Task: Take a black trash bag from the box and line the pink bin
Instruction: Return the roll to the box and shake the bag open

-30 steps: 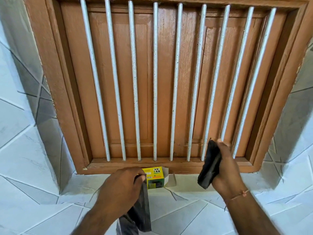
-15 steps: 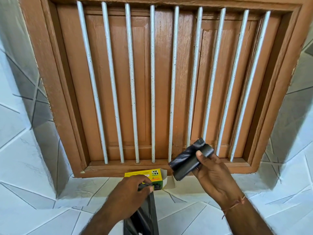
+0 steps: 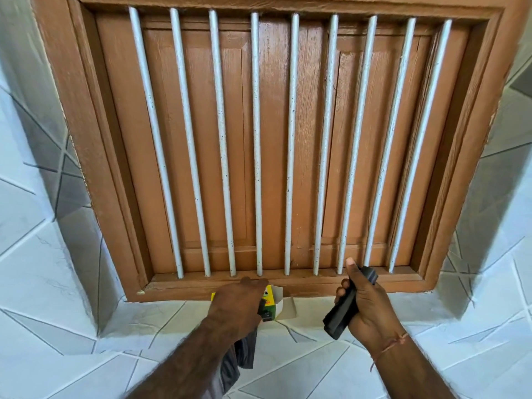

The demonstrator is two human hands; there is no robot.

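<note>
A small yellow and green trash bag box [image 3: 273,301] with an open white flap sits on the tiled ledge under the window frame. My left hand [image 3: 237,305] is in front of the box and covers most of it. A loose black trash bag [image 3: 244,351] hangs down from under that hand. My right hand [image 3: 364,308] grips a folded roll of black trash bags [image 3: 341,315], right of the box, thumb pointing up. The pink bin is not in view.
A closed brown wooden window [image 3: 273,139] with several white vertical bars fills the wall ahead. White tiles with grey lines [image 3: 316,367] cover the ledge and the walls on both sides.
My right hand has turned the roll from lying across to pointing down and drawn it lower and right. My left hand has moved up against the box, the bag still hanging from it.
</note>
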